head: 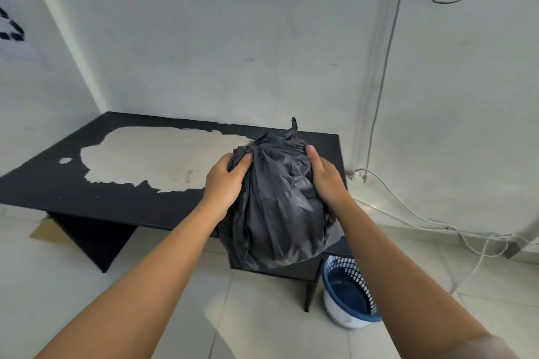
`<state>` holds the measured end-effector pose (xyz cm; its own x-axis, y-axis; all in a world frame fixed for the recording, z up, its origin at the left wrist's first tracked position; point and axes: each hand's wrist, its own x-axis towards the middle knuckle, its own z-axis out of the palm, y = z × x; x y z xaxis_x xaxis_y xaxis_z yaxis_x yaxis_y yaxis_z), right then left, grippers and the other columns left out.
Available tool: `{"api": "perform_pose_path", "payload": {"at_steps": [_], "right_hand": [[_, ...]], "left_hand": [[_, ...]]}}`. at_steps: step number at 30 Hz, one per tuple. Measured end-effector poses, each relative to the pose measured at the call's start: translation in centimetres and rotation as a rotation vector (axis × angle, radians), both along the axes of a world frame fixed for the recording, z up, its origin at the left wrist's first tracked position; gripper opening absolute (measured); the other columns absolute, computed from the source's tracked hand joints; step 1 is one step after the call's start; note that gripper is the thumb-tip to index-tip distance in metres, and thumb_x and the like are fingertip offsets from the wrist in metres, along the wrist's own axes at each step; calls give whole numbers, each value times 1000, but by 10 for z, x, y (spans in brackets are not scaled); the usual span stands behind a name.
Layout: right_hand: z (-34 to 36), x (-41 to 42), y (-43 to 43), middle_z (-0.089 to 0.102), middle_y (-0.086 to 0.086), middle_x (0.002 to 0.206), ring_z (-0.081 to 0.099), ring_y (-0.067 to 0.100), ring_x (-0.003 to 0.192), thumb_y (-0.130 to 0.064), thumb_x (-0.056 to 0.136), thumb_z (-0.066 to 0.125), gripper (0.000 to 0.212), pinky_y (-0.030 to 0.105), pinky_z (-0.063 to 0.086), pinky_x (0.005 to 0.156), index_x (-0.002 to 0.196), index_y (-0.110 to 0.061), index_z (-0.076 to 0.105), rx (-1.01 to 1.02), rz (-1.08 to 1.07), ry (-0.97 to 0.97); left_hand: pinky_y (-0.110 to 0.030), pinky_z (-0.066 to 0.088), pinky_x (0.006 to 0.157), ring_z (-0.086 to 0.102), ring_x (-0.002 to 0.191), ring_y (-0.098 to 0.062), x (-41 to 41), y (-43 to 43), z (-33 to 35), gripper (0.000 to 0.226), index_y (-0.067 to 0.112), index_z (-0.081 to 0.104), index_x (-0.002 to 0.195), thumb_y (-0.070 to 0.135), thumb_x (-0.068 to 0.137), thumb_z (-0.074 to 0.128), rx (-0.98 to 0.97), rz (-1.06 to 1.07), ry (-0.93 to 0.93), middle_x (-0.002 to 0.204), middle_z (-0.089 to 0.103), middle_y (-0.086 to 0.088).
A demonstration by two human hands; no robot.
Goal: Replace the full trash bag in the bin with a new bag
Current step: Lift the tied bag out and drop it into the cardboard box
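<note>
Black plastic, the full trash bag is gripped by both hands over the tabletop's right end; support its weight, then line the emptied bin.

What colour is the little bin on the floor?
The bin is blue at the rim and inside, white on the outside. The head view shows it best.

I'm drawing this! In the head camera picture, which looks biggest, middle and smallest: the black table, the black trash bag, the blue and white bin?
1. black table
2. black trash bag, though it is nearer the camera
3. blue and white bin, partly hidden by an arm
</note>
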<state>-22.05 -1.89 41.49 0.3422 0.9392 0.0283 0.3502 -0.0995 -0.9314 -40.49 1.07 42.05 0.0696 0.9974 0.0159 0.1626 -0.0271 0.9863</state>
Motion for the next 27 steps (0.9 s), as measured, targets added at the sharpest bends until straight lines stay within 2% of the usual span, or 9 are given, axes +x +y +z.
{"api": "perform_pose_path", "payload": {"at_steps": [3, 7, 10, 12, 15, 16, 22, 24, 27], "right_hand": [[0, -48, 35, 67, 9, 109, 59, 25, 105, -56, 95, 29, 64, 39, 42, 95, 103, -4, 66, -4, 22, -13], [-4, -93, 80, 61, 7, 94, 53, 21, 90, -48, 99, 29, 57, 31, 36, 80, 94, -1, 61, 14, 42, -56], [-10, -130, 124, 57, 6, 83, 50, 22, 82, -40, 100, 32, 49, 31, 33, 73, 83, -1, 57, 30, 77, -104], [-10, -152, 152, 52, 4, 74, 48, 22, 77, -36, 101, 34, 44, 31, 31, 64, 73, -6, 49, 36, 93, -149], [-5, -192, 196, 44, 1, 67, 42, 19, 69, -34, 101, 34, 42, 16, 30, 56, 64, -14, 36, 43, 123, -193], [-2, -204, 208, 44, 1, 67, 42, 19, 69, -35, 101, 34, 42, 15, 29, 55, 64, -14, 36, 43, 132, -202], [11, -295, 286, 49, 9, 76, 44, 22, 73, -36, 100, 34, 40, 33, 32, 65, 75, -6, 43, 64, 189, -195], [14, -328, 309, 49, 7, 76, 44, 22, 75, -37, 100, 34, 40, 34, 30, 68, 77, -6, 44, 64, 198, -185], [14, -377, 339, 52, 6, 80, 46, 22, 79, -38, 100, 33, 41, 33, 31, 69, 79, -6, 47, 61, 193, -189]], "left_hand": [[-34, 49, 93, 61, 101, -15, -50, 28, 2, 18, 29, 59, 102, 42, 91, 53, -2, 4, -20, 104, 64, 7], [-36, 49, 95, 61, 102, -17, -101, 67, -2, 9, 36, 59, 89, 43, 90, 54, -4, 7, 6, 103, 65, 7], [-36, 49, 93, 61, 102, -18, -141, 107, -4, 16, 29, 60, 95, 43, 90, 54, 6, 19, 39, 102, 65, 5], [-37, 49, 94, 61, 101, -18, -166, 132, -3, 19, 26, 61, 96, 43, 90, 54, -3, 34, 58, 103, 66, 2], [-38, 49, 96, 62, 102, -20, -209, 175, 3, 15, 26, 62, 91, 40, 90, 56, -37, 32, 33, 104, 67, 0], [-36, 49, 95, 62, 102, -19, -222, 187, 6, 14, 26, 62, 90, 39, 90, 56, -42, 31, 25, 103, 67, 0], [-26, 50, 86, 63, 100, -15, -314, 263, 18, 22, 20, 64, 105, 35, 91, 57, -19, 46, -21, 103, 67, 4], [-24, 49, 82, 62, 99, -12, -347, 284, 18, 22, 22, 64, 106, 36, 91, 57, -2, 50, -29, 103, 67, 6], [-25, 50, 84, 63, 98, -11, -397, 315, 15, 20, 24, 64, 103, 37, 90, 57, 4, 46, -25, 103, 67, 6]]}}
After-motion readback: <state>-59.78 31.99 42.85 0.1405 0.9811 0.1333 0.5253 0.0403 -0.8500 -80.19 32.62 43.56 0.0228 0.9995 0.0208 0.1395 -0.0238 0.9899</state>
